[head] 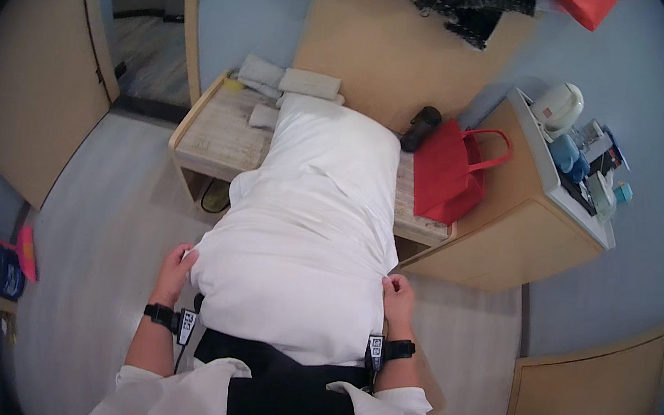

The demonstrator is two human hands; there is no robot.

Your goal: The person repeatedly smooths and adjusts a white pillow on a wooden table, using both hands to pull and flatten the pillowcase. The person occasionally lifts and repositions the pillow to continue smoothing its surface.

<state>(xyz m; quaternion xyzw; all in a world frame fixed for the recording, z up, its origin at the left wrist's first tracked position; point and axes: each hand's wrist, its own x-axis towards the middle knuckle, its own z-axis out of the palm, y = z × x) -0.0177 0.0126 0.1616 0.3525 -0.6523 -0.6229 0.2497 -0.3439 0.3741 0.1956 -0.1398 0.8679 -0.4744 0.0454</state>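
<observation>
A large white pillow in a creased fabric case stretches from my waist to a low wooden bench. Its far end rests on the bench top, while the near end is against my body. At the pillow's left edge, my left hand pinches the cloth between thumb and fingers. Opposite it, my right hand grips the cloth at the right edge with curled fingers. Both wrists wear black straps with small devices attached.
Folded grey-white cloths lie on the bench. A dark bottle and a red tote bag stand right of the pillow. The cabinet at right carries a white kettle and cups. A door is at left.
</observation>
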